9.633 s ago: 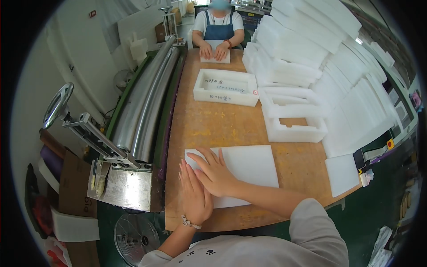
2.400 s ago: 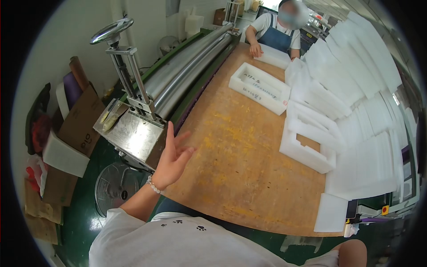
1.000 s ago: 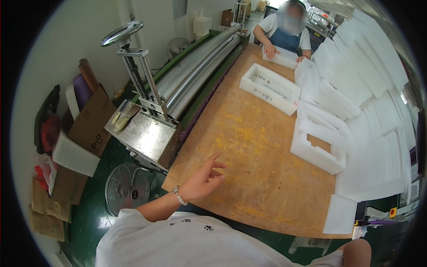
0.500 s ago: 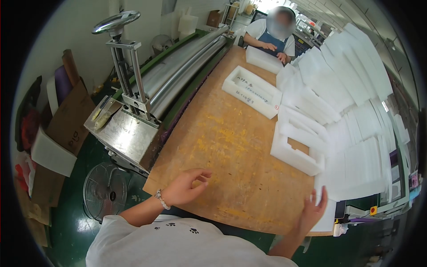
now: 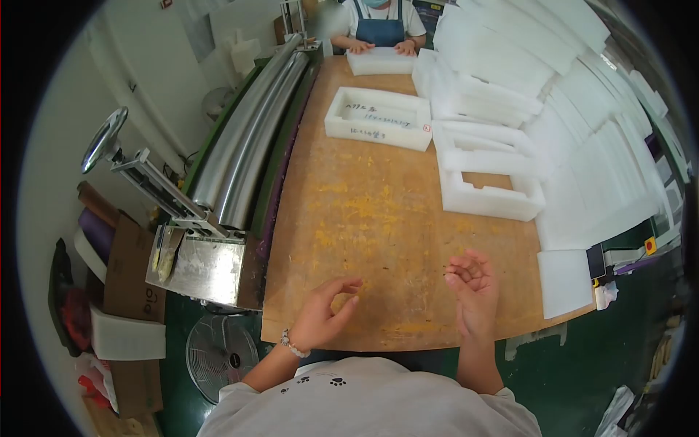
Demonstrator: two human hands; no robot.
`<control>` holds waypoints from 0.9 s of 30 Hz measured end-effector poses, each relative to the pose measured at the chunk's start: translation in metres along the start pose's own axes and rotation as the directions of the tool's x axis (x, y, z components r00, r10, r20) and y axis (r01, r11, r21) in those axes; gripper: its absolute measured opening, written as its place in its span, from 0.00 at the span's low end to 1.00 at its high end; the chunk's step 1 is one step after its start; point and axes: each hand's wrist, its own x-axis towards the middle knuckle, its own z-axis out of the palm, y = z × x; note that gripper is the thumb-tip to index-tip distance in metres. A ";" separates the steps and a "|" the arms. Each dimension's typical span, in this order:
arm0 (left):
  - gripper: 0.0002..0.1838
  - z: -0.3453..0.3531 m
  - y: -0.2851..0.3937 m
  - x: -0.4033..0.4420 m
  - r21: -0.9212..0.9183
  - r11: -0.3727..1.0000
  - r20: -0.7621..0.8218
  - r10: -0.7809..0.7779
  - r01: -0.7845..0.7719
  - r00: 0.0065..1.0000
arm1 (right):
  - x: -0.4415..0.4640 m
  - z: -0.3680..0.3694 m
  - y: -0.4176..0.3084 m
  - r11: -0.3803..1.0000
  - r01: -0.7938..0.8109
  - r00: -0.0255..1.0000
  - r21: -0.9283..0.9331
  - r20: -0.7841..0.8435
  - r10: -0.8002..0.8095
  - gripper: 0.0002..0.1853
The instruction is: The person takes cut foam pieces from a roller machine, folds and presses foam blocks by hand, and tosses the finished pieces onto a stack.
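Note:
My left hand (image 5: 325,313), with a beaded bracelet at the wrist, is over the near left part of the wooden table (image 5: 349,255); its fingers are bent, thumb apart, with nothing in them. Right of it, my right hand (image 5: 477,291) is turned palm up with curled fingers near the thumb; whether anything small lies between them cannot be made out. Farther off stands a white foam tray (image 5: 377,136) with handwriting on it. A white foam frame with a cut-out (image 5: 488,204) lies at its right.
A roller machine (image 5: 251,146) with a handwheel (image 5: 104,140) runs along the left. Stacked white foam sheets (image 5: 582,167) line the right side, near a flat white sheet (image 5: 566,284). Across the table a person (image 5: 380,30) rests both hands on a foam block (image 5: 381,62). A fan (image 5: 220,358) stands lower left.
The white sheet under my hands in the oldest frame is gone from there. My right hand has come in from the right and curled its fingers. The view has turned back toward the table's length.

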 end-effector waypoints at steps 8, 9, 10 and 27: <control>0.18 -0.010 -0.002 -0.003 0.020 0.999 -0.021 -0.024 0.025 0.999 | -0.007 0.001 0.019 0.994 -0.084 0.996 0.065 -0.003 0.084 0.27; 0.18 -0.011 -0.002 -0.002 0.029 1.000 -0.031 -0.007 0.007 1.000 | -0.009 -0.001 0.017 0.994 -0.088 0.996 0.063 0.013 0.088 0.26; 0.18 -0.012 -0.001 -0.001 0.037 0.999 -0.035 0.010 -0.008 0.999 | -0.012 -0.002 0.018 0.994 -0.094 0.995 0.062 0.024 0.093 0.26; 0.19 0.058 0.058 0.026 0.226 0.548 0.297 0.749 -0.805 0.593 | -0.021 0.076 0.088 0.620 -0.654 0.747 0.434 0.501 0.437 0.29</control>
